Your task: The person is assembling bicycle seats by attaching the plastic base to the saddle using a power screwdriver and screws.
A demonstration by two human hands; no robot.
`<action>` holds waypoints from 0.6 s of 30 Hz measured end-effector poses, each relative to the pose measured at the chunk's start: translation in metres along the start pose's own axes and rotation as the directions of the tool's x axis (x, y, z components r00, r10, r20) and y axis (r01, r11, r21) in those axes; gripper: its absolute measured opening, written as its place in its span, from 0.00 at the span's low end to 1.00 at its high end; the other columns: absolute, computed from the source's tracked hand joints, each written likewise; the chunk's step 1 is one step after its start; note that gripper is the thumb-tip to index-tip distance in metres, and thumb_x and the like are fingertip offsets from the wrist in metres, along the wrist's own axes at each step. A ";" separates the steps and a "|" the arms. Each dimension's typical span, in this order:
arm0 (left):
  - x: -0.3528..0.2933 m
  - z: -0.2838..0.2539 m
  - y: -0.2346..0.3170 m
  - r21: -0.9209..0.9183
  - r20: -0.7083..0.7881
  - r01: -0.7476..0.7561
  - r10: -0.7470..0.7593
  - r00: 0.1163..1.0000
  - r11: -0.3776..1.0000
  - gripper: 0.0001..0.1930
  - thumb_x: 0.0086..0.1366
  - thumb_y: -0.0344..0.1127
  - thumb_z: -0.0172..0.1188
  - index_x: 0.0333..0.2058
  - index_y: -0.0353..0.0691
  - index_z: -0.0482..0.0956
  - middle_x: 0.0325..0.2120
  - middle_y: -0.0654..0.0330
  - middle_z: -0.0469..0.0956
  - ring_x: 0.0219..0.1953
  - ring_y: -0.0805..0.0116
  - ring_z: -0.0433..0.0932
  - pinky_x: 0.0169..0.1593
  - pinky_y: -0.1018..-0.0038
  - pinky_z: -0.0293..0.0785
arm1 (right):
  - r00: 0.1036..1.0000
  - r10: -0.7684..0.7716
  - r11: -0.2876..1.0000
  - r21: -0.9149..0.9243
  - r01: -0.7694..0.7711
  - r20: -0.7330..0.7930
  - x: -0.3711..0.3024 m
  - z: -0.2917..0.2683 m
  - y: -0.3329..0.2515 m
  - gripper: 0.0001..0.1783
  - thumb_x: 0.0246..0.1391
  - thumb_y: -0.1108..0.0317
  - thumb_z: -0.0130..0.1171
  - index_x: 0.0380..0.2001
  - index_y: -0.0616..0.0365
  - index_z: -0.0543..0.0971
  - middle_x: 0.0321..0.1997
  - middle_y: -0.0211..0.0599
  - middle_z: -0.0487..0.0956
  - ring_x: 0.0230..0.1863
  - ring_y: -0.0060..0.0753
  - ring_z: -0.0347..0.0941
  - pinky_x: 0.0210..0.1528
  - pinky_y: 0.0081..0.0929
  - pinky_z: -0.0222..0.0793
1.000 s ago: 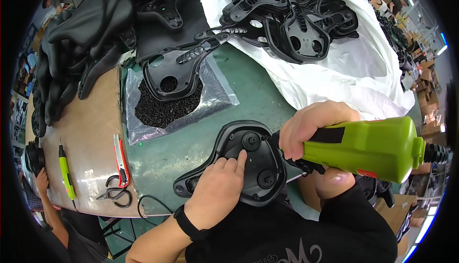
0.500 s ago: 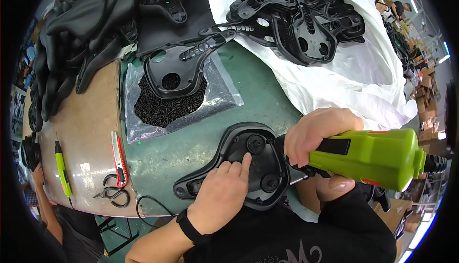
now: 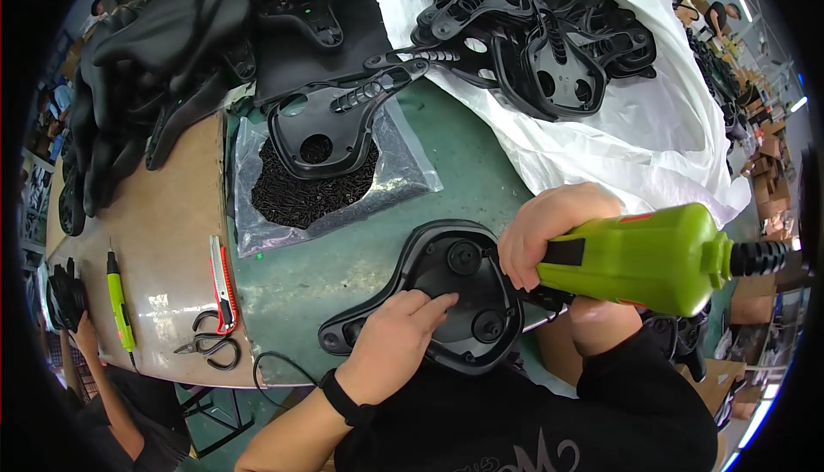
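Note:
An upturned black bicycle saddle (image 3: 470, 297) with a plastic base lies at the table's near edge, its narrow nose toward the left. Two round black pieces sit in its wide part. Over the nose side rests my left hand (image 3: 396, 328), fingers extended onto the base and touching it; I make out nothing held there. My right hand (image 3: 554, 227) is wrapped round a lime-green power screwdriver (image 3: 631, 256), held nearly level. Its tip points left at the saddle's right rim; the hand partly hides the front end.
A clear bag (image 3: 403, 172) of black screws lies beyond, with a plastic saddle base (image 3: 330, 133) on it. More bases (image 3: 558, 60) fill a white sack (image 3: 635, 142). At left are saddle covers (image 3: 163, 51), a red cutter (image 3: 223, 287), snips (image 3: 206, 345), another screwdriver (image 3: 118, 300) and a co-worker's arm (image 3: 116, 395).
My left fingers have shifted from pointing by the upper round piece to lying lower across the base. The screwdriver and right hand have moved slightly left and up. The view has shifted a little.

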State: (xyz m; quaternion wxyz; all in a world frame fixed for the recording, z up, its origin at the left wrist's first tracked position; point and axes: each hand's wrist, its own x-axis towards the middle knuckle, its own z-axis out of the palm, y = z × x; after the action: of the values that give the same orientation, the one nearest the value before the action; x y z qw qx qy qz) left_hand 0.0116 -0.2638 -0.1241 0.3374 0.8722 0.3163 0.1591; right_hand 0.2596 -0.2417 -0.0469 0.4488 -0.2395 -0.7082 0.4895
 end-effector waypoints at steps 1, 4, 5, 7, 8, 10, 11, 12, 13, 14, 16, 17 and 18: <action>-0.002 0.005 -0.005 -0.090 -0.079 0.004 -0.011 0.997 0.996 0.13 0.58 0.26 0.57 0.43 0.36 0.75 0.26 0.56 0.71 0.31 0.57 0.73 0.37 0.68 0.71 | 0.998 0.054 0.995 -0.082 -0.057 -0.039 0.000 0.004 -0.004 0.29 0.39 0.55 0.74 0.30 0.71 0.73 0.23 0.44 0.76 0.22 0.40 0.75 0.26 0.34 0.73; 0.000 0.003 -0.005 -0.184 -0.181 -0.027 -0.007 0.984 0.983 0.05 0.60 0.28 0.58 0.35 0.37 0.75 0.26 0.55 0.73 0.31 0.56 0.74 0.35 0.67 0.71 | 0.958 0.019 0.999 -0.026 -0.027 -0.285 -0.006 0.018 -0.018 0.26 0.35 0.48 0.71 0.27 0.60 0.76 0.23 0.33 0.77 0.22 0.30 0.74 0.26 0.23 0.67; 0.004 0.002 -0.004 -0.198 -0.201 -0.045 0.004 0.980 0.979 0.04 0.60 0.29 0.58 0.32 0.37 0.74 0.26 0.54 0.75 0.30 0.55 0.75 0.35 0.67 0.71 | 0.928 -0.012 0.998 0.049 0.033 -0.373 -0.010 0.026 -0.024 0.27 0.32 0.50 0.73 0.28 0.62 0.77 0.23 0.34 0.77 0.21 0.31 0.74 0.27 0.22 0.69; 0.005 -0.004 0.006 -0.286 -0.187 0.032 -0.088 0.978 0.958 0.04 0.60 0.29 0.58 0.32 0.36 0.75 0.26 0.54 0.75 0.30 0.55 0.75 0.35 0.68 0.71 | 0.963 -0.239 0.969 -0.093 0.228 -0.128 -0.009 0.011 -0.028 0.30 0.28 0.51 0.76 0.30 0.63 0.78 0.23 0.35 0.77 0.21 0.32 0.74 0.27 0.22 0.70; 0.006 -0.007 0.008 -0.374 -0.169 0.110 -0.185 0.968 0.921 0.04 0.61 0.29 0.58 0.32 0.35 0.75 0.25 0.53 0.75 0.30 0.55 0.75 0.34 0.69 0.71 | 0.972 -0.213 0.973 -0.117 0.201 -0.103 -0.007 0.014 -0.025 0.30 0.27 0.52 0.76 0.31 0.63 0.78 0.24 0.35 0.77 0.21 0.32 0.74 0.26 0.22 0.70; 0.008 -0.005 0.006 -0.431 -0.144 0.164 -0.248 0.958 0.887 0.04 0.61 0.29 0.57 0.32 0.34 0.74 0.25 0.53 0.75 0.29 0.57 0.75 0.34 0.70 0.71 | 1.000 -0.026 0.964 -0.264 0.022 -0.009 -0.001 0.015 -0.027 0.27 0.29 0.55 0.76 0.31 0.62 0.78 0.24 0.34 0.76 0.21 0.31 0.74 0.26 0.21 0.69; 0.010 -0.004 0.003 -0.490 -0.113 0.204 -0.293 0.949 0.848 0.04 0.62 0.29 0.57 0.31 0.33 0.74 0.25 0.53 0.75 0.28 0.59 0.75 0.34 0.71 0.71 | 0.967 0.157 0.897 -0.382 -0.224 -0.199 -0.005 0.025 -0.031 0.28 0.30 0.51 0.75 0.30 0.61 0.78 0.24 0.32 0.76 0.22 0.28 0.74 0.27 0.20 0.68; 0.010 -0.001 0.000 -0.571 -0.084 0.216 -0.319 0.944 0.792 0.06 0.65 0.30 0.54 0.30 0.34 0.74 0.22 0.59 0.73 0.24 0.69 0.72 0.30 0.76 0.68 | 0.973 0.051 0.977 -0.191 -0.095 -0.225 -0.004 0.024 -0.022 0.29 0.35 0.51 0.74 0.31 0.65 0.76 0.22 0.37 0.76 0.21 0.32 0.74 0.25 0.25 0.70; 0.011 -0.002 -0.002 -0.569 -0.089 0.216 -0.321 0.943 0.794 0.06 0.65 0.30 0.54 0.30 0.34 0.74 0.22 0.59 0.73 0.24 0.69 0.72 0.30 0.76 0.68 | 0.962 -0.046 0.999 0.005 0.050 -0.271 -0.004 0.022 -0.009 0.31 0.39 0.51 0.73 0.33 0.69 0.74 0.20 0.41 0.76 0.20 0.36 0.74 0.24 0.30 0.71; 0.011 -0.003 -0.001 -0.791 0.010 0.253 -0.401 0.916 0.557 0.08 0.67 0.32 0.53 0.30 0.35 0.73 0.21 0.62 0.71 0.23 0.74 0.69 0.28 0.78 0.65 | 0.976 -0.190 0.980 0.033 0.195 -0.110 -0.006 0.008 -0.009 0.33 0.39 0.55 0.74 0.40 0.70 0.72 0.23 0.43 0.76 0.22 0.39 0.74 0.24 0.33 0.72; 0.014 -0.011 0.005 -0.940 0.158 0.264 -0.411 0.898 0.216 0.13 0.71 0.38 0.48 0.28 0.38 0.70 0.20 0.70 0.65 0.22 0.83 0.60 0.25 0.84 0.58 | 0.944 -0.306 0.942 0.108 0.319 -0.121 -0.014 0.006 -0.015 0.34 0.40 0.55 0.74 0.42 0.71 0.71 0.24 0.43 0.77 0.24 0.40 0.75 0.28 0.35 0.73; 0.016 -0.014 0.009 -0.939 0.160 0.267 -0.411 0.897 0.217 0.13 0.71 0.38 0.48 0.28 0.38 0.70 0.20 0.70 0.65 0.22 0.83 0.60 0.25 0.84 0.58 | 0.931 -0.363 0.930 0.055 0.364 -0.038 -0.011 0.000 -0.021 0.34 0.39 0.55 0.75 0.41 0.71 0.72 0.24 0.43 0.77 0.24 0.41 0.75 0.29 0.36 0.74; 0.018 -0.015 0.012 -0.948 0.177 0.264 -0.395 0.901 0.176 0.14 0.72 0.39 0.47 0.28 0.39 0.69 0.20 0.69 0.64 0.22 0.81 0.59 0.26 0.83 0.57 | 0.931 -0.363 0.929 0.055 0.365 -0.042 -0.009 0.000 -0.026 0.34 0.39 0.55 0.75 0.41 0.71 0.72 0.24 0.43 0.77 0.24 0.41 0.75 0.29 0.36 0.74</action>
State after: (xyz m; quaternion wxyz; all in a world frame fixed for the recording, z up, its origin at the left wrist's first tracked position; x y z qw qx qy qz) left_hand 0.0227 -0.2517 -0.1035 0.8026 0.3865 0.3519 0.2875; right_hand 0.2669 -0.2593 -0.0274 0.5499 -0.0977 -0.7179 0.4156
